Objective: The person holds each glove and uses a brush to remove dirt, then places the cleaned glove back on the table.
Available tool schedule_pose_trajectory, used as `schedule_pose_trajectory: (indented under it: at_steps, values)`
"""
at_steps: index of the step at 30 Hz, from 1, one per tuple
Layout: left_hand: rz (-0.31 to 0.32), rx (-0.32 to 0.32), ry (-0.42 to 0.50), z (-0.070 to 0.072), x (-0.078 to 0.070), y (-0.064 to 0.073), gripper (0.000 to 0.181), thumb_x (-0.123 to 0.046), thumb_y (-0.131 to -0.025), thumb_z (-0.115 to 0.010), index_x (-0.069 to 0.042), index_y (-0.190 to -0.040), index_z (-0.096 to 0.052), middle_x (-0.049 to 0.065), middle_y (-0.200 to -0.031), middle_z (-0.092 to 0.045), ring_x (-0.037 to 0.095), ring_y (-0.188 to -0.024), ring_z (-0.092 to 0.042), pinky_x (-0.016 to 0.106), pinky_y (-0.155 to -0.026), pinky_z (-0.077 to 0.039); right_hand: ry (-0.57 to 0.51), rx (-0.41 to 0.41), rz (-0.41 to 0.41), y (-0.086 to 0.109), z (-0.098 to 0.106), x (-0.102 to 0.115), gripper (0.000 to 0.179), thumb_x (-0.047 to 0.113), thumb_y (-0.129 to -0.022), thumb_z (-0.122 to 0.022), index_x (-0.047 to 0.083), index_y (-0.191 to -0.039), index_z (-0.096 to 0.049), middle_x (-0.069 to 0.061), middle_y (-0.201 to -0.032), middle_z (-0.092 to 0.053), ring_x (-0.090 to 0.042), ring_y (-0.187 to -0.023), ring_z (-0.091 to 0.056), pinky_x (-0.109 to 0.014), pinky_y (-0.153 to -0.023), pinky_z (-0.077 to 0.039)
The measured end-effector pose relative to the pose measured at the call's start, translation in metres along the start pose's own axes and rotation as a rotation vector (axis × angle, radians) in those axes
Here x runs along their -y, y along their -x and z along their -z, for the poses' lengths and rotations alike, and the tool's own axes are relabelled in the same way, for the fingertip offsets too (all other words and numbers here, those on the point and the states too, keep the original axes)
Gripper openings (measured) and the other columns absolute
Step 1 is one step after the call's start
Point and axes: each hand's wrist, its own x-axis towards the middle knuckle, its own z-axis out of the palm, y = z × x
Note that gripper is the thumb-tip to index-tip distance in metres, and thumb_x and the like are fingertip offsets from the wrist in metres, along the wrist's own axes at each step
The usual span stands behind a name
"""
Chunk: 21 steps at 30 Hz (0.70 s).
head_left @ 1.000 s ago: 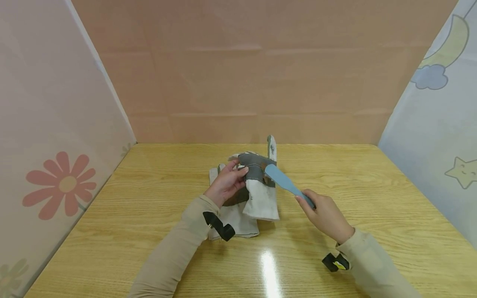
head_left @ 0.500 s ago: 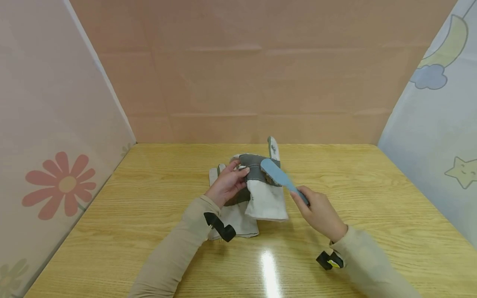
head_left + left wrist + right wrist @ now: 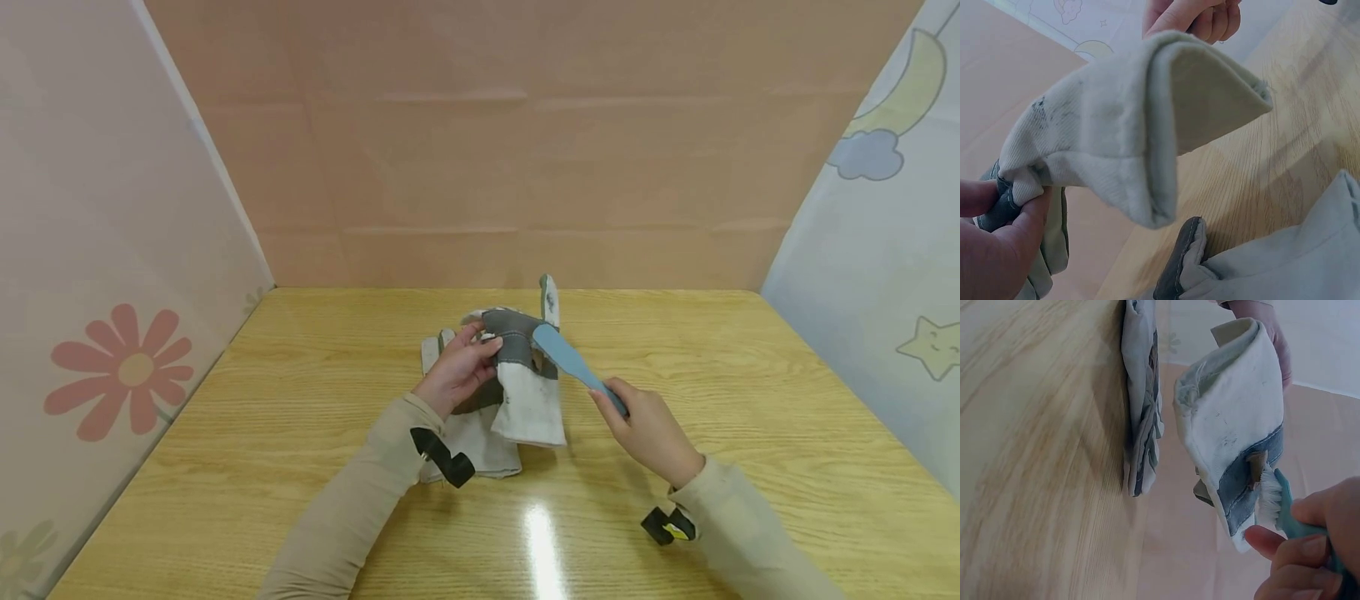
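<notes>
In the head view my left hand (image 3: 459,367) pinches the edge of a white and grey work glove (image 3: 528,408), thumb on top, and holds it up with the cuff hanging toward me. My right hand (image 3: 652,433) grips the dark handle end of a blue brush (image 3: 564,354). Its white bristles (image 3: 1269,494) press against the grey band of the glove in the right wrist view, beside a brown stain (image 3: 1257,467). Dark smudges mark the white cloth near the left fingers in the left wrist view. A second glove (image 3: 483,448) lies flat on the table beneath.
The wood-grained table (image 3: 300,500) ends at a plain pinkish back wall (image 3: 480,183). Patterned panels stand on both sides, the left one with a red flower (image 3: 137,372). Black camera mounts (image 3: 442,457) sit on both wrists.
The brush moved left across the grey band, then slightly back right. The cuff of the held glove swung right and partly back. My left hand and the lower glove stayed nearly still.
</notes>
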Motion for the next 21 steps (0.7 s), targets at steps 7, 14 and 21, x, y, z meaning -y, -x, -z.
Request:
schedule_pose_trajectory:
  at_steps: [7, 14, 21]
  values:
    - [-0.003, 0.009, 0.002, 0.0008, 0.0004, -0.0006, 0.050, -0.002, -0.097, -0.044, -0.010, -0.144, -0.029, 0.013, -0.117, -0.056, 0.005, -0.073, -0.062, 0.022, -0.066, -0.049, 0.015, -0.004, 0.003, 0.0008, 0.0007, -0.0014, 0.020, 0.017, -0.098, -0.047, 0.000, -0.095, -0.057, 0.004, -0.053, -0.033, 0.000, -0.041, -0.021, -0.020, -0.040, -0.027]
    - [0.018, -0.004, -0.010, 0.0000, 0.0001, -0.0006, 0.049, -0.003, -0.097, -0.044, -0.011, -0.143, -0.031, 0.018, -0.126, -0.053, 0.005, -0.074, -0.062, 0.021, -0.067, -0.050, 0.029, -0.022, 0.020, 0.0003, 0.0056, -0.0008, 0.019, 0.016, -0.098, -0.048, -0.001, -0.094, -0.058, 0.004, -0.053, -0.033, 0.001, -0.041, -0.021, -0.019, -0.039, -0.026]
    - [0.013, -0.004, 0.006, -0.0014, -0.0001, -0.0007, 0.048, -0.002, -0.096, -0.045, -0.010, -0.142, -0.033, 0.004, -0.100, -0.059, 0.006, -0.072, -0.062, 0.023, -0.066, -0.049, -0.026, -0.070, 0.014, -0.0037, 0.0070, 0.0053, 0.022, 0.018, -0.099, -0.046, 0.001, -0.093, -0.058, 0.003, -0.053, -0.034, -0.001, -0.042, -0.023, -0.021, -0.039, -0.028]
